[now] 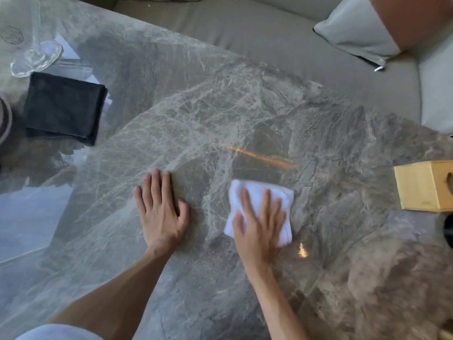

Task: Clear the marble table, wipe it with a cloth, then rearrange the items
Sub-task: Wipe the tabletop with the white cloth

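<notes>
The right hand is lying flat with fingers spread on the white cloth, its grip open and pressing rather than pinching, so the whole palm is driving the cloth across the marble worktop. Just to the left of the cloth, the left hand is resting open and empty on the stone, likely bracing the lean. A folded black cloth and a glass are sitting far to the left of the white cloth, a wooden box to its right, seemingly pushed aside to free the middle for wiping.
</notes>
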A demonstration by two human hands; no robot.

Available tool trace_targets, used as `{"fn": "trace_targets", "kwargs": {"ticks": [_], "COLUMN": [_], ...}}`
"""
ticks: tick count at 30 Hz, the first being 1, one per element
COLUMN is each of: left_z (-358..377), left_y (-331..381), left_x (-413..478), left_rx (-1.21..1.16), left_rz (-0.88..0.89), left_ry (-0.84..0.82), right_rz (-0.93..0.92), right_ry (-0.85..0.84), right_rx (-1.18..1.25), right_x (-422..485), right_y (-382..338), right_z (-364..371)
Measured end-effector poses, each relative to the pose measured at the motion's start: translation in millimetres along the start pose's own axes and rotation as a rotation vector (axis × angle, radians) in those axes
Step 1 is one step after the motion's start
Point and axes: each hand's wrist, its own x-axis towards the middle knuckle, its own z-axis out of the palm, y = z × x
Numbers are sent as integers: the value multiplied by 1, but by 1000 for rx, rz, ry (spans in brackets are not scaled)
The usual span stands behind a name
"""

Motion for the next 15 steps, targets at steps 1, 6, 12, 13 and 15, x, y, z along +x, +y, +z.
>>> {"fn": "trace_targets", "kwargs": {"ticks": [1, 6, 12, 13, 15], "left_z": [0, 2, 2, 2, 1], "left_y": [0, -1, 1, 1, 1], "left_x": [0, -1, 0, 1, 0], "left_rx": [-2, 3, 5, 3, 0], "left_rz": [0, 13, 0, -1, 2], "left_ry": [8, 29, 11, 7, 7], "right_rz": [-63, -24, 350, 339, 153], "right_ry": [-1, 56, 110, 89, -10], "right_rx": [-4, -90, -36, -18, -33], "right_x": [21, 131, 6, -23, -51], "right_y": [-12, 39, 133, 115, 64], "right_z": [2, -23, -46, -41, -21]}}
